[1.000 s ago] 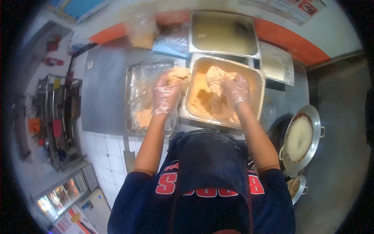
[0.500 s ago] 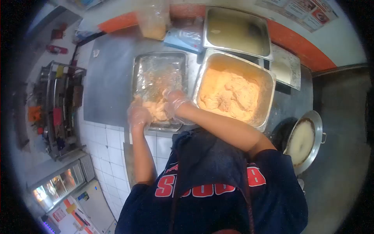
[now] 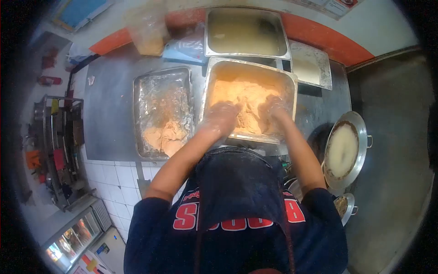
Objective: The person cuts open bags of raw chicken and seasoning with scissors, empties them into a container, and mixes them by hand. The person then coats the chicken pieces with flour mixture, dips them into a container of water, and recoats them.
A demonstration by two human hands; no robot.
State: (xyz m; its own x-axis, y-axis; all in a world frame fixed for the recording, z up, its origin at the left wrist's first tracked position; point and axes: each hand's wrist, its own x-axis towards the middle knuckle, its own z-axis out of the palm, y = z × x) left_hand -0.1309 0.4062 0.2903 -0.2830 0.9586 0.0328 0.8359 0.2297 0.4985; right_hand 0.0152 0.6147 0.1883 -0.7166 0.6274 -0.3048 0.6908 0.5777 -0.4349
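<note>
Both hands wear clear plastic gloves and are inside the deep metal pan [image 3: 293,98] of orange-tan flour. My left hand [image 3: 222,119] is at the pan's left side, blurred, against the flour-coated pieces [image 3: 248,116]. My right hand [image 3: 275,108] touches the coating at the right side; its fingertips are partly sunk or hidden. Whether either hand grips a piece cannot be made out. To the left, a shallow metal tray [image 3: 138,100] holds several coated pieces [image 3: 168,136] at its near end.
A second metal pan [image 3: 246,34] of pale liquid stands behind. Beside it are a blue box [image 3: 182,51], a bag of flour [image 3: 148,41] and a flat tray [image 3: 312,68]. A wide pan of foamy liquid [image 3: 343,150] is at the right, with a smaller pan [image 3: 345,208] nearer me.
My hands have gone from the shallow tray, where pieces were set down, rightward into the flour pan. The coated pieces remain at the tray's near end. The view has shifted.
</note>
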